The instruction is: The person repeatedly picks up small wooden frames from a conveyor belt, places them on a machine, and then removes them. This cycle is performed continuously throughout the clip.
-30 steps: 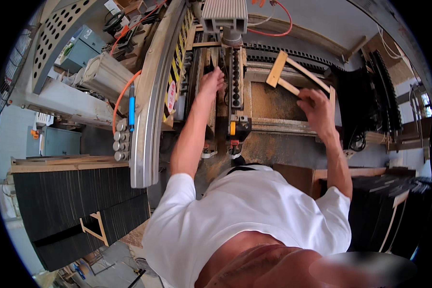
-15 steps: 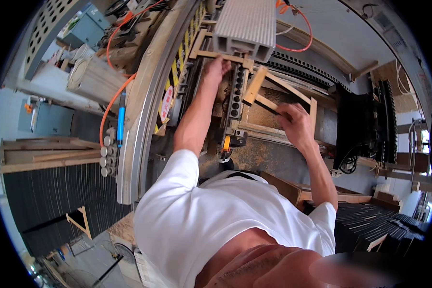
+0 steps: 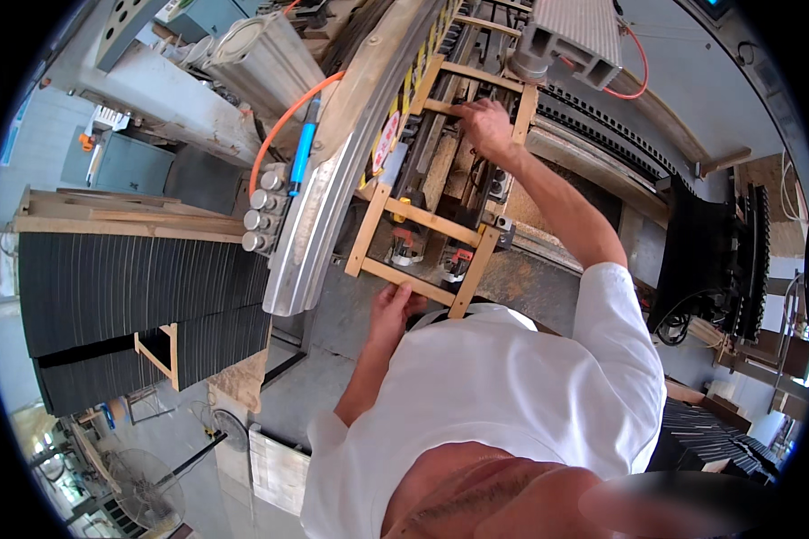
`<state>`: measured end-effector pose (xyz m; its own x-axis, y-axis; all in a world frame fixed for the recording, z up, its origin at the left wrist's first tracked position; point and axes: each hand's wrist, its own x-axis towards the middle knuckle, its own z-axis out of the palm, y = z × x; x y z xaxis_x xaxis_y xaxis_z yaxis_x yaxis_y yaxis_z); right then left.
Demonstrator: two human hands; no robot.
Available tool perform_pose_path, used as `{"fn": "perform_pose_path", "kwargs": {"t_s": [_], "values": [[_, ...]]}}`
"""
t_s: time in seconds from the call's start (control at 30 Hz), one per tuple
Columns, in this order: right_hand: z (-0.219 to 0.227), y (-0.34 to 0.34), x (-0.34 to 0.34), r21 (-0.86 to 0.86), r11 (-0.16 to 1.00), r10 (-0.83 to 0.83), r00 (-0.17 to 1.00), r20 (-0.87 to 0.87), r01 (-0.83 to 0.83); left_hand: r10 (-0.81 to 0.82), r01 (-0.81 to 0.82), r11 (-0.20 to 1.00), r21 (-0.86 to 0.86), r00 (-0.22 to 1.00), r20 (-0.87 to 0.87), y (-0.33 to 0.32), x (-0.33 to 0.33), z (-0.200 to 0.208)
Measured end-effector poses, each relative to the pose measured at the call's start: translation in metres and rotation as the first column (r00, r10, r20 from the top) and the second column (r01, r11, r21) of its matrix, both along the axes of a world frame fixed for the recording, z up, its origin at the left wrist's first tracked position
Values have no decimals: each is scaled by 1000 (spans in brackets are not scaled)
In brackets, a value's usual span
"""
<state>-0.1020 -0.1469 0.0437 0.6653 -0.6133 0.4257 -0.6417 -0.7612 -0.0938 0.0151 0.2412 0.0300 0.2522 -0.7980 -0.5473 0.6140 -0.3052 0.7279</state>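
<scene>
A near wooden frame (image 3: pixel 431 224) lies over the front of a machine bed, close to my body. My left hand (image 3: pixel 391 316) is closed on its near rail, fingertips over the edge. Farther along the bed sits another wooden frame (image 3: pixel 478 75). My right hand (image 3: pixel 489 128) reaches over the bed, and its bent fingers close on the nearer rail of that far frame. Part of that rail is hidden under the fingers. Between the two frames, the bed's metal rails and a wooden strip (image 3: pixel 440 169) show.
A ribbed aluminium beam (image 3: pixel 573 36) overhangs the far right of the bed. Left of it runs a metal guard (image 3: pixel 319 198) with round knobs (image 3: pixel 262 218) and a blue pen-like tool (image 3: pixel 305 148). Dark slats (image 3: pixel 144 278) are stacked at left. A black cable chain (image 3: pixel 737 260) stands right.
My left hand has come back from the far bed to the near frame. My right hand has left the frame held at right and reached forward over the bed. The view has shifted.
</scene>
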Motion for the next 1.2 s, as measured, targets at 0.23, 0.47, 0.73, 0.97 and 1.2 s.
{"fn": "perform_pose_path", "kwargs": {"t_s": [0.23,0.47,0.73,0.97,1.2], "values": [[30,-44,11,-57,998,-8,956,-295,-10,194,-184,979,83,969,-150,49,3,-20],[29,-107,29,-142,990,-87,896,-436,27,409,-385,907,174,902,-137,81,16,-56],[18,-155,35,-184,981,-143,883,-447,65,570,-558,795,237,821,21,101,29,-105],[4,-162,30,-176,979,-151,947,-282,104,652,-641,718,272,756,63,97,23,-133],[20,-155,32,38,991,-102,916,-388,126,645,-650,674,352,750,148,96,7,-141]]}}
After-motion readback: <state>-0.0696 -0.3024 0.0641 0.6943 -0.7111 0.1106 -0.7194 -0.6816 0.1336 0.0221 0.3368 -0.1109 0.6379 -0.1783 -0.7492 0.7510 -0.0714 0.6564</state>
